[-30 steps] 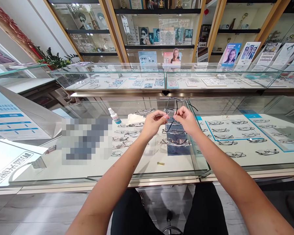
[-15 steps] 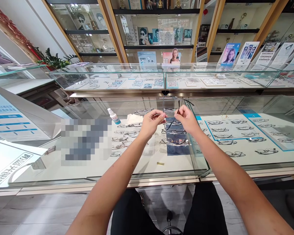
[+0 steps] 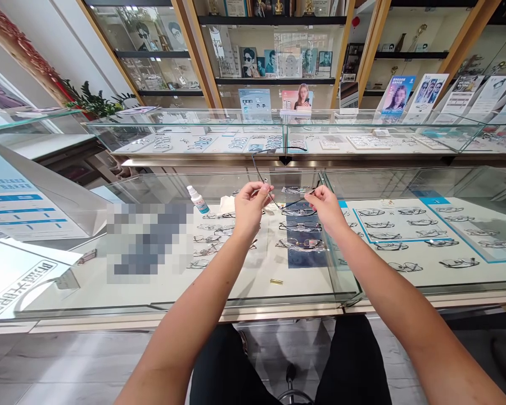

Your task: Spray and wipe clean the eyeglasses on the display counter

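Note:
Both hands hold a pair of thin dark-framed glasses (image 3: 258, 170) up above the glass counter. My left hand (image 3: 251, 206) pinches the glasses on the left with thumb and fingers. On the right, my right hand (image 3: 325, 206) has its fingertips closed on another part of the same glasses. One long temple sticks up and away past my left fingers. Just left of my left hand are a small white spray bottle (image 3: 198, 200) with a blue-green band and a crumpled pale cloth (image 3: 227, 205).
Rows of glasses (image 3: 301, 244) show in the glass display counter (image 3: 253, 306) below my hands. A small gold-coloured piece (image 3: 276, 282) is near the front. White signs (image 3: 34, 197) stand at left. Behind is another glass display case (image 3: 194, 117) and shelving (image 3: 274, 21).
My hands have moved apart, the left one shifting left. The glasses have turned, so a temple that pointed up right now slants up on the left.

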The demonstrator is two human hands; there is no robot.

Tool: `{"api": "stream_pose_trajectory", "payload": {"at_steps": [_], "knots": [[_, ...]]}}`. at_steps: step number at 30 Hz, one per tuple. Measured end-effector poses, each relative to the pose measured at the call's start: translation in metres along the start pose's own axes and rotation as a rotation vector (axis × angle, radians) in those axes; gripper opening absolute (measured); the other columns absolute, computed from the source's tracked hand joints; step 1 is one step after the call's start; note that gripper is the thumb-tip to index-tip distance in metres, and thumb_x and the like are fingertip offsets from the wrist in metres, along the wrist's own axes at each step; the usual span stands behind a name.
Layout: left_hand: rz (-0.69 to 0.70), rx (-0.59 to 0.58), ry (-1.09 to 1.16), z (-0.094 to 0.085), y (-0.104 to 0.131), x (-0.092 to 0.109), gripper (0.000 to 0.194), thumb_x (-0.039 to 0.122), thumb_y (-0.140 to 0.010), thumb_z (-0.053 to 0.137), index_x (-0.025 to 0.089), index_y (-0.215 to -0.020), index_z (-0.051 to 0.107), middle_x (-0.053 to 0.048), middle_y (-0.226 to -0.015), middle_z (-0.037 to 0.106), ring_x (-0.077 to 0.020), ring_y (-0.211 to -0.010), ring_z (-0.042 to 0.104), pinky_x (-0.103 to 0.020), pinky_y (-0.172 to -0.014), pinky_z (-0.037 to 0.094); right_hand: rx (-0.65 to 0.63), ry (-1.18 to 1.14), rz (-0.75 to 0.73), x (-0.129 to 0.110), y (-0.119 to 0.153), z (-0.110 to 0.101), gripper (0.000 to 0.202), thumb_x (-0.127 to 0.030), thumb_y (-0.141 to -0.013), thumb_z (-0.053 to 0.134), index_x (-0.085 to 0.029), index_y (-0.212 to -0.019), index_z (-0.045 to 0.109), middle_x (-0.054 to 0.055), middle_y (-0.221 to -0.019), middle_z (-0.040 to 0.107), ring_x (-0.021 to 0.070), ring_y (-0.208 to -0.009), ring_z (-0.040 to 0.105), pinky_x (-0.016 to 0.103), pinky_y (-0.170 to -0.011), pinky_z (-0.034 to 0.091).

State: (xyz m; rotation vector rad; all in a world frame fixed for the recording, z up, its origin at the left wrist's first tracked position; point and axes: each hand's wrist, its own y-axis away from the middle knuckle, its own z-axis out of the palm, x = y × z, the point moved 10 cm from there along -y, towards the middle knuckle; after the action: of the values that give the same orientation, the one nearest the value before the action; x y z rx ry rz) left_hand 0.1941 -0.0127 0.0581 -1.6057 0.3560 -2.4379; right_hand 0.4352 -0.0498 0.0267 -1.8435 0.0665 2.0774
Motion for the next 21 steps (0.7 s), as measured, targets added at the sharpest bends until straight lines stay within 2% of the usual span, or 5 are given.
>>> {"api": "stream_pose_trajectory", "payload": {"at_steps": [6,11,16,21], "knots": [[0.028,0.010,-0.028,-0.005,-0.002,0.001,0.056,0.061,-0.061,0.105,0.021,-0.085,0.074,-0.005,-0.093,0.077,-0.0208,-0.099,0.079,-0.036,-0.089,0.069,0.000,0.017,0.021,0.004,0.003,0.001,0.046,-0.045,-0.069,0.085,-0.028,-0.077,0.043,-0.003,-0.076,0.060,0.0165,-0.070,0.049,0.032,-0.068,0.039],[0.046,-0.013,-0.100,-0.004,-0.002,0.002,0.055,0.063,-0.064,0.103,0.021,-0.087,0.075,-0.005,-0.092,0.079,-0.0175,-0.090,0.076,-0.032,-0.085,0.067,0.020,0.062,-0.135,-0.023,0.005,-0.003,0.035,-0.035,-0.072,0.080,-0.027,-0.078,0.047,-0.003,-0.081,0.061,0.0159,-0.073,0.051,0.034,-0.073,0.042],[0.017,-0.136,-0.197,0.008,0.002,-0.004,0.052,0.064,-0.071,0.099,0.020,-0.088,0.077,-0.006,-0.092,0.079,-0.0170,-0.085,0.074,-0.033,-0.085,0.065,-0.057,0.072,-0.240,-0.041,0.009,0.005,0.029,-0.034,-0.077,0.079,-0.027,-0.083,0.051,-0.001,-0.084,0.064,0.0183,-0.081,0.057,0.035,-0.079,0.046],[0.058,-0.294,-0.280,0.025,0.009,-0.005,0.043,0.060,-0.082,0.092,0.020,-0.088,0.077,-0.005,-0.090,0.077,-0.0174,-0.084,0.072,-0.033,-0.084,0.062,-0.037,0.180,-0.315,-0.051,0.015,0.004,0.013,-0.034,-0.087,0.073,-0.027,-0.093,0.064,0.002,-0.093,0.069,0.0205,-0.086,0.061,0.038,-0.082,0.047]]}}
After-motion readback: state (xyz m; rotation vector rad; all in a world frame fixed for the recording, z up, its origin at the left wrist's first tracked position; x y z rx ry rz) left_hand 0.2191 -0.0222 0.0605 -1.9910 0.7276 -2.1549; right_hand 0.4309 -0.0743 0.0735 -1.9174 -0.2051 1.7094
